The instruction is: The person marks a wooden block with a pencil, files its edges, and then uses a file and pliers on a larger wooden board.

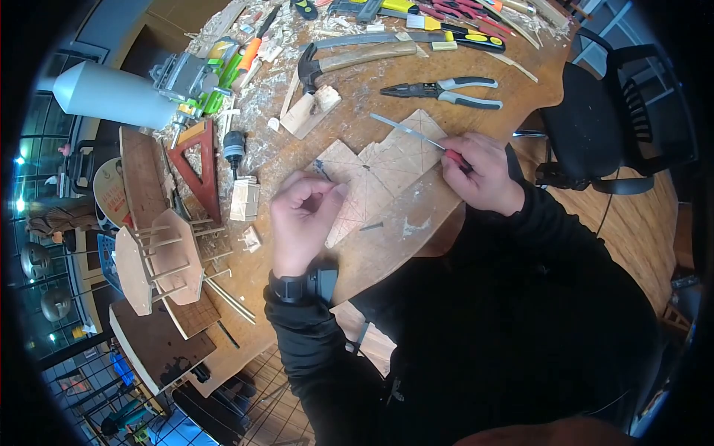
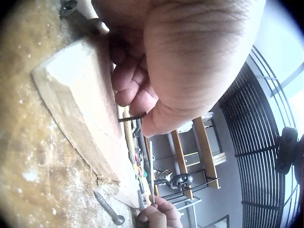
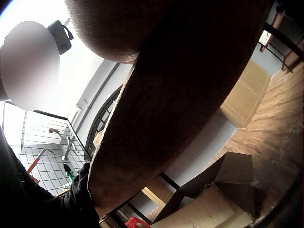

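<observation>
My left hand [image 1: 306, 212] pinches a dark screw [image 2: 132, 118] between thumb and fingertips, its threaded tip at the face of a pale wooden board [image 1: 394, 167]. Crossing pencil lines and a dark spot mark that board. My right hand [image 1: 485, 169] grips the red handle of a screwdriver [image 1: 407, 131], whose long metal shaft points left across the board's far part. A loose screw [image 1: 371, 227] lies on the table along the board's near side, also visible in the left wrist view. The right wrist view shows mostly the table's dark underside [image 3: 161, 109].
Pliers [image 1: 439, 92], a hammer [image 1: 357, 61] and a notched wood block [image 1: 310, 111] lie beyond the board. To the left are a red triangle square [image 1: 197, 167], a screwdriver bit holder [image 1: 234, 149] and a small wooden model [image 1: 160, 260]. Wood shavings cover the far side.
</observation>
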`<state>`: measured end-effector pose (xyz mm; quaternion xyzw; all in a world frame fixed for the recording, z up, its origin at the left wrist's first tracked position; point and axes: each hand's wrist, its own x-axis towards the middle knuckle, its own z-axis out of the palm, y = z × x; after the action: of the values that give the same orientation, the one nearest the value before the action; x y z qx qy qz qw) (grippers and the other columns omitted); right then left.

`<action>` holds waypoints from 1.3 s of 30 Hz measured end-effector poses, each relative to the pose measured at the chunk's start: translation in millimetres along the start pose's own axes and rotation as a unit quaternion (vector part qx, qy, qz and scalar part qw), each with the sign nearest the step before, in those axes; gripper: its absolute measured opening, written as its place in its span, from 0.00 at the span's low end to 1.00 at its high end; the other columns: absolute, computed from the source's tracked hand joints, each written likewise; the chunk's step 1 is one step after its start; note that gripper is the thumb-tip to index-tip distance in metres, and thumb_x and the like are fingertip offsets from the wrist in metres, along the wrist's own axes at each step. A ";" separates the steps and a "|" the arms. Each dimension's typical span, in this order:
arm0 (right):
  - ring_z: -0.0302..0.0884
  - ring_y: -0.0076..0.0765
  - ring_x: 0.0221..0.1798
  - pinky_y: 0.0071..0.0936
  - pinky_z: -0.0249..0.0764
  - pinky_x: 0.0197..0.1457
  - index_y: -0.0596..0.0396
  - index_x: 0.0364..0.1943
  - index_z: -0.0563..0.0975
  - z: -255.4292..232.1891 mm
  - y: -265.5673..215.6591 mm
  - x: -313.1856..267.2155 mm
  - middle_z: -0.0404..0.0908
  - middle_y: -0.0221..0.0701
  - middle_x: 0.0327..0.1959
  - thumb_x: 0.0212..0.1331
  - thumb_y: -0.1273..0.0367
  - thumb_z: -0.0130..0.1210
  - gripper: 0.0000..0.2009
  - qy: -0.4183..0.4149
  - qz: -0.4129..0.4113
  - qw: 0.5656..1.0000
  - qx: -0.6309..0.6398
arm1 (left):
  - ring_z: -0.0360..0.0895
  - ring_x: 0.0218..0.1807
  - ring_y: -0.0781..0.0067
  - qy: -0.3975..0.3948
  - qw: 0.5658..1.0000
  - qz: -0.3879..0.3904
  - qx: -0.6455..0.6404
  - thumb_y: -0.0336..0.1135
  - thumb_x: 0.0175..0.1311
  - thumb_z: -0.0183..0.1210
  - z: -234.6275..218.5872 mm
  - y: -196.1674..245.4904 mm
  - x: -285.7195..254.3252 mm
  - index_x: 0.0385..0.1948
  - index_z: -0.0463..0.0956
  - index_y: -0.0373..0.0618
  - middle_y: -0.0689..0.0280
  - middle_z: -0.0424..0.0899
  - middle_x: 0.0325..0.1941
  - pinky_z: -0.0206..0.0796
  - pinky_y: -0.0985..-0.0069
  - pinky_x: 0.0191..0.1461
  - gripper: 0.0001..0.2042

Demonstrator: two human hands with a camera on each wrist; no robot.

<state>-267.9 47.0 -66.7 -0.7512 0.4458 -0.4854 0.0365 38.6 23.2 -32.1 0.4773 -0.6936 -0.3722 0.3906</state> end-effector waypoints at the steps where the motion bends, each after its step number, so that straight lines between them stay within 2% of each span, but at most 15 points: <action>1: 0.78 0.41 0.24 0.34 0.74 0.29 0.59 0.38 0.83 0.1 0.4 0.0 0.78 0.34 0.23 0.52 0.78 0.65 0.09 0.001 -0.001 1.000 0.004 | 0.72 0.31 0.81 0.000 1.000 -0.001 0.003 0.23 0.61 0.72 -0.1 -0.4 0.1 0.31 0.85 0.37 0.69 0.80 0.31 0.64 0.81 0.36 0.04; 8: 0.79 0.42 0.23 0.34 0.75 0.30 0.59 0.38 0.83 -0.7 0.5 -0.3 0.79 0.34 0.23 0.51 0.78 0.65 0.09 -0.003 0.003 1.000 -0.001 | 0.72 0.31 0.81 -0.001 1.000 0.002 -0.004 0.23 0.62 0.72 -0.2 -1.3 -0.1 0.32 0.85 0.37 0.69 0.80 0.32 0.65 0.82 0.36 0.04; 10: 0.74 0.40 0.22 0.34 0.69 0.28 0.61 0.43 0.83 -0.7 2.9 -0.2 0.73 0.33 0.21 0.55 0.79 0.65 0.11 -0.006 -0.024 1.000 0.008 | 0.72 0.31 0.81 -0.002 1.000 -0.003 -0.005 0.23 0.62 0.72 -0.2 -0.5 -0.2 0.31 0.85 0.37 0.69 0.80 0.32 0.65 0.82 0.37 0.04; 13: 0.74 0.40 0.22 0.34 0.69 0.27 0.61 0.43 0.83 0.4 3.5 -0.9 0.72 0.33 0.21 0.55 0.79 0.65 0.11 -0.003 -0.024 1.000 0.010 | 0.72 0.32 0.81 -0.002 1.000 -0.002 -0.011 0.23 0.62 0.72 0.1 -0.9 -0.6 0.31 0.85 0.37 0.69 0.80 0.32 0.65 0.82 0.37 0.04; 20: 0.74 0.40 0.22 0.34 0.69 0.27 0.61 0.43 0.83 0.5 2.4 -0.1 0.73 0.33 0.21 0.54 0.79 0.65 0.11 -0.002 -0.023 1.000 0.010 | 0.73 0.32 0.81 -0.008 1.000 -0.005 0.005 0.24 0.62 0.72 -0.4 0.6 -1.4 0.32 0.85 0.36 0.68 0.80 0.32 0.65 0.81 0.37 0.04; 22: 0.78 0.42 0.23 0.34 0.74 0.29 0.59 0.37 0.83 -0.5 -0.6 1.1 0.78 0.35 0.23 0.51 0.78 0.65 0.08 0.000 0.004 1.000 0.004 | 0.73 0.32 0.81 -0.011 1.000 -0.012 -0.012 0.24 0.62 0.73 0.0 1.0 -1.6 0.32 0.85 0.36 0.68 0.81 0.33 0.65 0.81 0.38 0.04; 39: 0.78 0.41 0.23 0.33 0.72 0.27 0.60 0.38 0.83 -3.6 3.8 1.0 0.78 0.34 0.23 0.49 0.79 0.65 0.10 -0.002 -0.013 1.000 0.017 | 0.75 0.35 0.78 -0.003 1.000 -0.028 0.005 0.25 0.58 0.75 -0.5 -6.9 -1.3 0.33 0.85 0.38 0.66 0.83 0.36 0.68 0.79 0.41 0.07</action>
<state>-272.9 45.4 -66.0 -0.7572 0.4271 -0.4922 0.0436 41.9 22.5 -38.2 0.4971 -0.6830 -0.3806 0.3761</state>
